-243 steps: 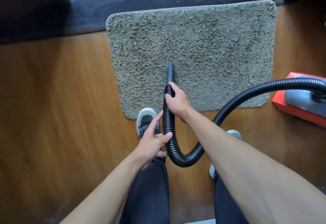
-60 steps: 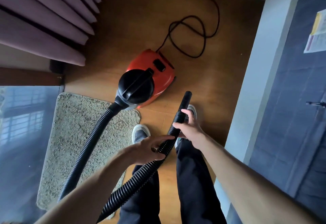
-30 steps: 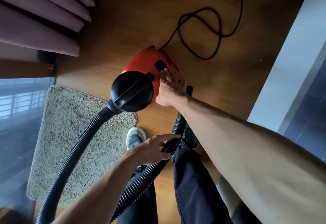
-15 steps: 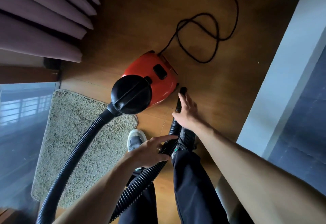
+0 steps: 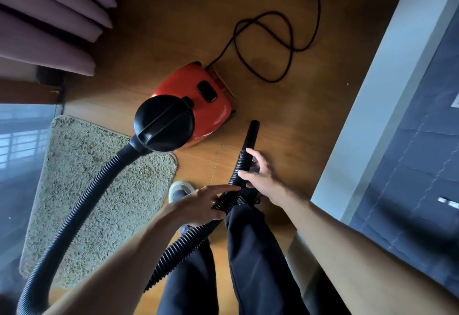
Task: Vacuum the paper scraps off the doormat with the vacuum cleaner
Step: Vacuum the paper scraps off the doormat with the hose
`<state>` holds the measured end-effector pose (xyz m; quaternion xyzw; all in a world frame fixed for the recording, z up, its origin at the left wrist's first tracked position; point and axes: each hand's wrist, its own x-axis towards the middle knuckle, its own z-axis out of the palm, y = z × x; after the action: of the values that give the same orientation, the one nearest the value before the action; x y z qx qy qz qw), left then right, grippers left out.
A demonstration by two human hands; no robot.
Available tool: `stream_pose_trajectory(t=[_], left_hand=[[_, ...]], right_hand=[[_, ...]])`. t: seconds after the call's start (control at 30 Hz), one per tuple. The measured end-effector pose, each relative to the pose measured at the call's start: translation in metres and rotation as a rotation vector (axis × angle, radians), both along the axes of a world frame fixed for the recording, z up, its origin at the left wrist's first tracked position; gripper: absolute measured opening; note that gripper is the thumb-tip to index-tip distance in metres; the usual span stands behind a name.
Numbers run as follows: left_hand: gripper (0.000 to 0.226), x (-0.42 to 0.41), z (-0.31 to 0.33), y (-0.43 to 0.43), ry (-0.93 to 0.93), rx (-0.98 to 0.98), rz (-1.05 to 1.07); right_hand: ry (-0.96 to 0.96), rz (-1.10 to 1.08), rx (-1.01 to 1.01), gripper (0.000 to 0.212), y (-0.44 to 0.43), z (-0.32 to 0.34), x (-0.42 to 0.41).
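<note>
A red vacuum cleaner (image 5: 198, 102) with a black round front cap stands on the wood floor at the doormat's corner. Its black ribbed hose (image 5: 82, 205) loops over the shaggy grey-green doormat (image 5: 104, 190) and comes back to my hands. My left hand (image 5: 198, 205) is wrapped around the hose. My right hand (image 5: 260, 178) grips it higher up, just below the smooth black nozzle (image 5: 252, 133), which points away from the mat over bare floor. No paper scraps show on the visible part of the mat.
A black power cord (image 5: 270, 46) lies in loops on the floor behind the vacuum. Purple curtains (image 5: 49, 16) hang at top left, a glass door (image 5: 15, 155) is at the left, a pale wall edge (image 5: 372, 116) at the right. My shoe (image 5: 180, 189) stands by the mat.
A second ago my right hand was on the vacuum's body near its black button. It has come back and taken hold of the hose below the nozzle. The left hand kept its grip.
</note>
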<state>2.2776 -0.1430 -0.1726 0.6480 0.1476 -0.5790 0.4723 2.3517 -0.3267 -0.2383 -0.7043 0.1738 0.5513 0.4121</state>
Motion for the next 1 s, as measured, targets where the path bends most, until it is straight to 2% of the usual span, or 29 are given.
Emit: stream_pose_trajectory(t=[0.3, 0.53, 0.73, 0.87, 1.0], left_hand=[[0.073, -0.018, -0.017, 0.002, -0.016, -0.042, -0.041], [0.072, -0.053, -0.026, 0.005, -0.104, -0.035, -0.038], [0.071, -0.086, -0.038, 0.004, -0.145, 0.019, -0.057], [0.07, -0.107, -0.051, 0.002, -0.171, 0.056, -0.061], [0.07, -0.12, -0.066, -0.001, -0.214, 0.096, -0.051]], right_hand=[[0.095, -0.132, 0.043, 0.085, -0.014, -0.013, -0.017], [-0.081, -0.061, -0.02, 0.076, -0.005, -0.017, -0.046], [-0.128, -0.025, -0.101, 0.076, -0.001, -0.03, -0.08], [0.007, -0.058, -0.205, 0.079, -0.002, -0.039, -0.1], [0.083, -0.115, -0.212, 0.087, -0.012, -0.086, -0.12]])
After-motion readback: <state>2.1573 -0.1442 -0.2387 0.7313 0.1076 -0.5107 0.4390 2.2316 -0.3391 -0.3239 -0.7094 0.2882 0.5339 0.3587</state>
